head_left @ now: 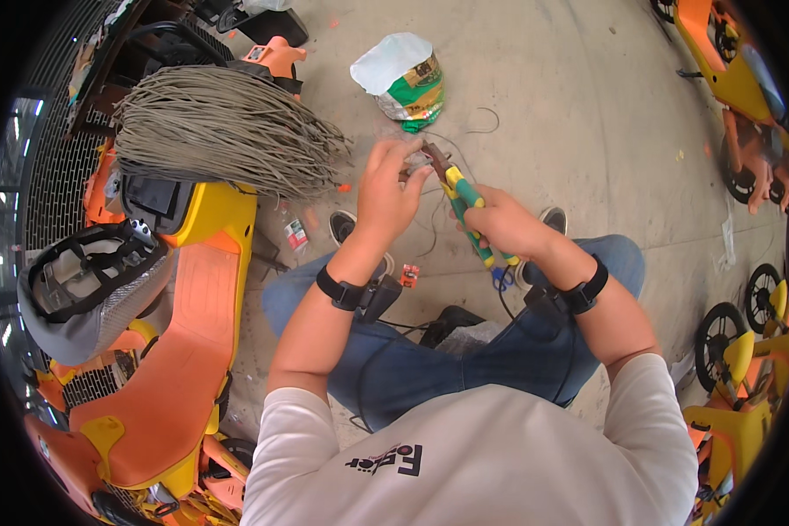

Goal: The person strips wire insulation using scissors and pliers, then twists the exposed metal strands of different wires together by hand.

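In my right hand [500, 223] is a pair of pliers [453, 181] with green and yellow handles, my fingers wrapped round the grips. Their dark jaws point up and left, toward my left hand [393, 188]. The fingers of that hand are pinched close beside the jaws, around something small and thin that I cannot make out. A thin cable [470, 167] trails on the floor behind the jaws. Just beyond my hands stands a green and white sack [415, 88] with its top folded open.
A big bundle of grey wires [219, 127] lies on a yellow and orange scooter body [206, 289] at the left. A grey helmet-like shell [96, 289] rests beside it. More orange and yellow vehicles [745, 79] stand along the right. A small red packet [409, 276] lies between my feet.
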Motion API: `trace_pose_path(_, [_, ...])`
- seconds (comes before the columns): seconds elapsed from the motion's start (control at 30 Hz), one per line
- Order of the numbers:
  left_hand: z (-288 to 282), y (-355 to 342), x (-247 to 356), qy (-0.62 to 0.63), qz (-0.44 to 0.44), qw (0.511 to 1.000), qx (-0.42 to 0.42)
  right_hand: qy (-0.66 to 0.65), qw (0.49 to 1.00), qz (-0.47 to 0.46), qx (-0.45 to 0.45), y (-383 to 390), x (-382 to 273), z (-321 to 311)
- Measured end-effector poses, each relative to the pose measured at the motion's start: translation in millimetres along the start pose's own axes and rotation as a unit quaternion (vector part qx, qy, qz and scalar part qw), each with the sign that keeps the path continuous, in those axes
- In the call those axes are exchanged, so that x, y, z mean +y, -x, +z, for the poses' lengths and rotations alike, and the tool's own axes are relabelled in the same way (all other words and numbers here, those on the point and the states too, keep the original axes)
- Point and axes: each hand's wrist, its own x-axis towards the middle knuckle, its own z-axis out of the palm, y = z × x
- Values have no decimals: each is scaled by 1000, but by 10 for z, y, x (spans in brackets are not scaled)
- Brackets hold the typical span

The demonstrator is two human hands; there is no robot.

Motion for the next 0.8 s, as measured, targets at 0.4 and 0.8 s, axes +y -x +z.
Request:
trace_pose_path(0.4, [-2, 34, -176, 29, -132, 988, -77, 86, 996, -2, 36, -9, 19, 17])
trace_pose_path(0.8, [-52, -20, -113, -80, 44, 992, -89, 159, 984, -48, 67, 31, 13, 28])
